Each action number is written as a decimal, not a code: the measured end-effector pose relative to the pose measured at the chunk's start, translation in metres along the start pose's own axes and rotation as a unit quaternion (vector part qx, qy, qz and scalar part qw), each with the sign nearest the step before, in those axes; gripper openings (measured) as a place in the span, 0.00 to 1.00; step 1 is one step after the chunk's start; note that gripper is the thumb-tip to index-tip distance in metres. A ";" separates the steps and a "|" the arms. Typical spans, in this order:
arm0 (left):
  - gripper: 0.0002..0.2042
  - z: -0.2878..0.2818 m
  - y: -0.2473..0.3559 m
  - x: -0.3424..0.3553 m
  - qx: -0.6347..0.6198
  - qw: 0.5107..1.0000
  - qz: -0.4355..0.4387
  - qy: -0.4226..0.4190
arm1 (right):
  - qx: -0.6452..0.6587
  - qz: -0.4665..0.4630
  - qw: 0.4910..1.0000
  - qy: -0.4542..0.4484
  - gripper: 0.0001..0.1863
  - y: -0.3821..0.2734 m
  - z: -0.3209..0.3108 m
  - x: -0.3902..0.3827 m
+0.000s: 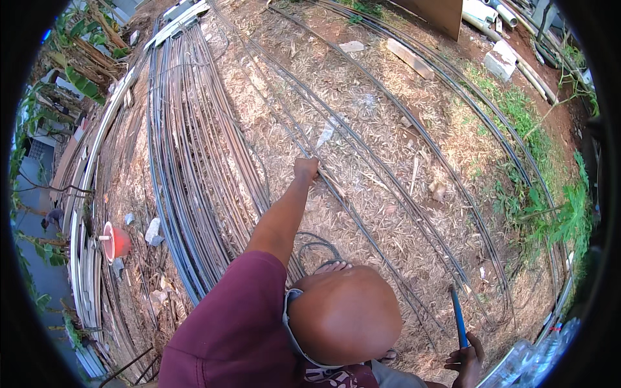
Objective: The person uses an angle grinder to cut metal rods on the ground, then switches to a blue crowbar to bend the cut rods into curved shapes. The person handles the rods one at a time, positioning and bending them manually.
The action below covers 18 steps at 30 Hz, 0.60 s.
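Observation:
My left hand (306, 169) is stretched out ahead, its fingers closed round a long thin metal rod (362, 224) that runs from the far side down toward the lower right. At the lower right, my right hand (469, 362) grips a slim blue bar-shaped tool (458, 317) with a dark tip; its exact kind is unclear. The tool points upward and stands apart from the rod in my left hand. Other long dark rods (424, 226) lie on the ground between the two hands. Close to my feet is a loose loop of dark wire or rod (320, 244).
A dense bundle of long metal rods (187, 149) lies to the left. Beyond it are a red-orange bowl-shaped thing (116, 242) and pale planks (79, 258). Curved rods, a concrete block (500, 61) and green plants (559, 216) are on the right. Clear plastic bottles (517, 362) are at the lower right.

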<state>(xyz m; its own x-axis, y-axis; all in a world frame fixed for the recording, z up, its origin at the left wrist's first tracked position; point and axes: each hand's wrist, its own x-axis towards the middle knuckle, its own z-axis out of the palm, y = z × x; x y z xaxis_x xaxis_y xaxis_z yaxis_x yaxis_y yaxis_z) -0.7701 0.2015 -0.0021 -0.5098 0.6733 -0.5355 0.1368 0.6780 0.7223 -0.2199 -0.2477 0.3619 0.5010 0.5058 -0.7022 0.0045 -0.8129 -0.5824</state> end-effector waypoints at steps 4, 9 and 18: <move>0.10 0.011 0.015 -0.003 -0.273 0.960 -0.053 0.028 | -0.025 0.019 0.999 -0.027 0.26 -0.016 0.016 0.004; 0.17 0.024 0.070 -0.051 -0.235 0.946 0.012 0.221 | -0.028 0.002 1.000 -0.011 0.25 -0.024 0.019 0.008; 0.14 0.098 0.164 -0.071 -0.075 0.986 0.064 0.135 | -0.036 -0.056 0.998 -0.021 0.22 -0.020 0.014 0.027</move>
<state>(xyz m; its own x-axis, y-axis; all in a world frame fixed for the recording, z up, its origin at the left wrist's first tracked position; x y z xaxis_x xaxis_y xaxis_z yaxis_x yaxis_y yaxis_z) -0.6287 0.2938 0.1116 -0.7068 0.6342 -0.3133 0.0992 0.5274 0.8438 -0.2185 -0.2141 0.3486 0.4576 0.6053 -0.6513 0.1208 -0.7680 -0.6290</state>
